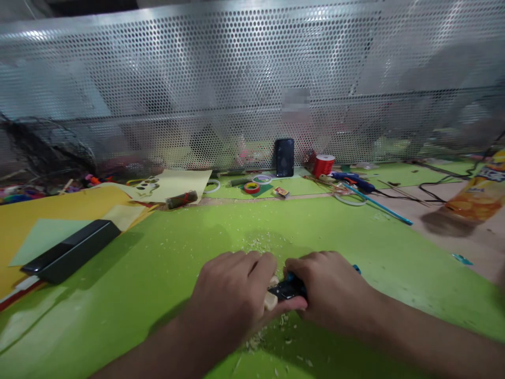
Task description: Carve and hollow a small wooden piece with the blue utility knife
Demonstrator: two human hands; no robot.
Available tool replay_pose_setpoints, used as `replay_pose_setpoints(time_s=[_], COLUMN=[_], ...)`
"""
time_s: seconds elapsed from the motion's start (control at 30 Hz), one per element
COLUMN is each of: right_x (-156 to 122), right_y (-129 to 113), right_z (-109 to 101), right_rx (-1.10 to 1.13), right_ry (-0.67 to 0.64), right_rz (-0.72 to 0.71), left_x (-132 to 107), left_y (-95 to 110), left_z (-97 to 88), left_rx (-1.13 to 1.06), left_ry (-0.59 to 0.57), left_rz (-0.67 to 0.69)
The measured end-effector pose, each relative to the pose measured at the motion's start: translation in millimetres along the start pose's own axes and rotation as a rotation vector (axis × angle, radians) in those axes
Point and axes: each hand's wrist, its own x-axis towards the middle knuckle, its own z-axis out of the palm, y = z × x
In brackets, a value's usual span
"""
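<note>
My left hand [232, 292] is closed around a short pale wooden piece [270, 300], whose cut end sticks out between the fingers and thumb. My right hand [329, 289] is closed on a blue-handled cutter [290, 288], its dark blade end pressed against the wood. Both hands meet low over the green mat [158, 263]. Pale wood shavings [262, 242] lie scattered in front of and under the hands.
A long black box [71, 251] lies at the left on yellow paper [47, 210]. At the back stand a black phone [284, 157], a red spool [323, 165], tape rolls [252, 187] and a blue glue gun [353, 181]. An orange packet [479, 192] sits at the right. Perforated metal screen [236, 79] behind.
</note>
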Motion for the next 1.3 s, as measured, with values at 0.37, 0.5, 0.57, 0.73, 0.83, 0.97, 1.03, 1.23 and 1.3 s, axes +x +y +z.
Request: replay_pose_setpoints(time_s=[0.37, 0.5, 0.57, 0.73, 0.83, 0.97, 1.03, 1.23, 1.3], right_x=[2, 3, 2, 2, 2, 1, 1, 3, 3], right_y=[3, 5, 5, 5, 5, 6, 6, 8, 8], right_z=[-6, -5, -4, -2, -1, -2, -3, 4, 8], right_rx=[0.037, 0.1, 0.119, 0.135, 0.143, 0.173, 0.196, 0.196, 0.196], right_ry=[-0.038, -0.044, -0.038, -0.015, 0.004, 0.007, 0.01, -0.016, -0.039], right_rz=[-0.038, -0.143, -0.161, -0.176, -0.194, -0.2, -0.193, -0.224, -0.244], left_x=[3, 2, 2, 2, 2, 3, 4, 5, 4], left_y=[-9, -10, -10, -11, -12, -12, -12, -13, -13], left_z=[6.0, 9.8, 10.4, 10.4, 11.2, 10.8, 10.2, 11.4, 12.6], left_rx=[-0.07, -0.205, -0.23, -0.254, -0.282, -0.324, -0.344, -0.4, -0.409], left_ry=[0.045, 0.049, 0.064, 0.097, 0.101, 0.123, 0.129, 0.167, 0.145], left_rz=[-0.025, -0.01, 0.004, 0.047, 0.06, 0.091, 0.105, 0.128, 0.145])
